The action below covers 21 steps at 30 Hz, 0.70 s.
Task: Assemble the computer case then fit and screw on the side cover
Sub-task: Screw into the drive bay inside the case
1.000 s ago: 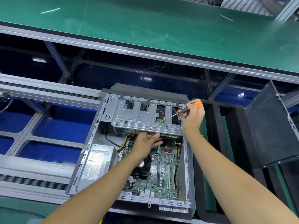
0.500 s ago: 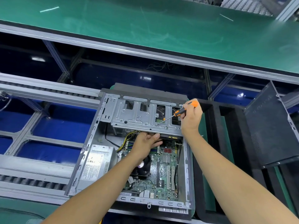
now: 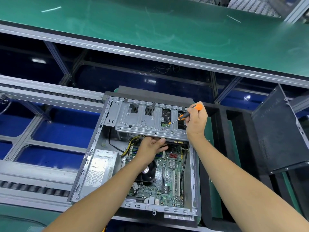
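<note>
nearest the camera, two bare forearms reach up from the bottom edge, both cut off there, into the open computer case, which lies on its side with its motherboard facing up. against the case's left wall sits the grey power supply; its label is too small to read. over the board's black fan, partly hidden by the wrist, the left hand reaches under the near edge of the metal drive cage; its fingertips are hidden beneath the cage, so what they hold, if anything, cannot be told. at the cage's right end the right hand grips an orange-and-black screwdriver, its tip touching the cage's top plate. right of the case, well apart, the dark side cover stands tilted, its right part cut off. beyond the case runs a green bench.
</note>
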Each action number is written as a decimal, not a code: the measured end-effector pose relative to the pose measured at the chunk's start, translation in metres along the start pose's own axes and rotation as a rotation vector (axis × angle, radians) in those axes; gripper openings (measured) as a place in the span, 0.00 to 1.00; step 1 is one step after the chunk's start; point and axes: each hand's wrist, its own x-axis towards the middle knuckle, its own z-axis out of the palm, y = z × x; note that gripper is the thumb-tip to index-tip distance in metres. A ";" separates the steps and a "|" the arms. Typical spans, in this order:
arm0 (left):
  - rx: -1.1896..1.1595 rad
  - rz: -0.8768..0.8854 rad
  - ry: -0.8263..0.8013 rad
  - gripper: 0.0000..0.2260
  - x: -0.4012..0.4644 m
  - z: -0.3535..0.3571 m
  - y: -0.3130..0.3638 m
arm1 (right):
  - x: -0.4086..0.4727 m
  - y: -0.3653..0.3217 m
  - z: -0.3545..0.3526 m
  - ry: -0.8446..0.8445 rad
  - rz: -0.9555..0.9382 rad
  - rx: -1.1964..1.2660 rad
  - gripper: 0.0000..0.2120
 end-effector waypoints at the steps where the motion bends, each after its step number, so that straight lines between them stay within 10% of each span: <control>1: 0.003 0.000 -0.002 0.11 0.000 0.000 0.000 | 0.000 0.000 0.000 -0.004 -0.006 -0.009 0.06; 21: -0.039 -0.009 -0.003 0.07 -0.003 0.001 0.005 | 0.020 -0.086 0.036 -0.733 -0.118 -0.682 0.05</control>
